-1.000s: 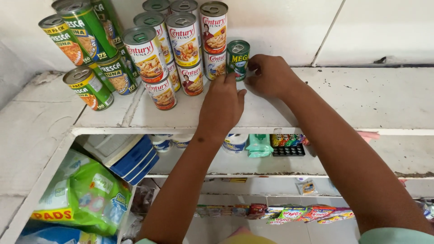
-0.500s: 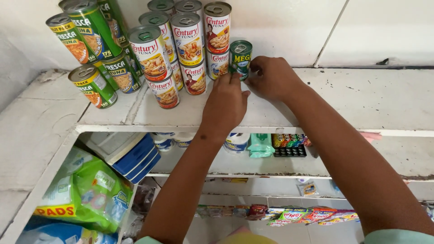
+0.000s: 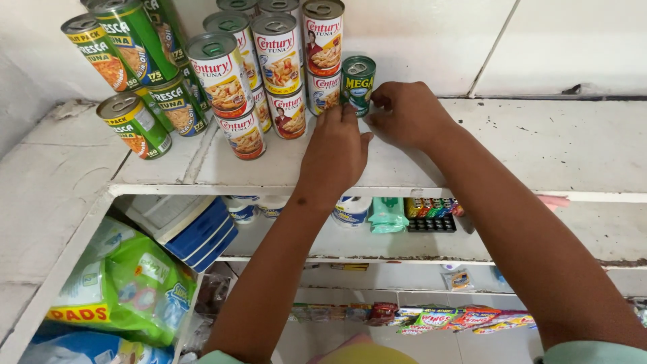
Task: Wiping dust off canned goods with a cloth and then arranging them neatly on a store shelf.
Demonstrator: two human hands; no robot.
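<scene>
Green cans (image 3: 138, 81): standing and leaning in a loose cluster at the left back corner of the top shelf (image 3: 539, 148), some tilted, one lying nearer the front edge; keeping clear of these.
White cans (image 3: 269, 74): stacked two high along the back edge, just left of the small can; steadying nothing here, only avoiding a knock against the stack.
Left hand (image 3: 333, 152): lying palm down on the shelf, fingertips touching the lower left side of the small can, not wrapped round it; bracing it lightly from this side.
Small green can (image 3: 357, 84): standing upright near the back edge, touching the white stack on its left, pull-tab lid up; keeping it level and pressing it flush beside the stack.
Right hand (image 3: 408, 114): curled at the can's right side, thumb and fingertips pinching its wall; easing pressure evenly against the left fingertips so as not to tip it.
Lower shelves: holding tubs, sachets and a green packet (image 3: 128, 283) at the lower left corner.
</scene>
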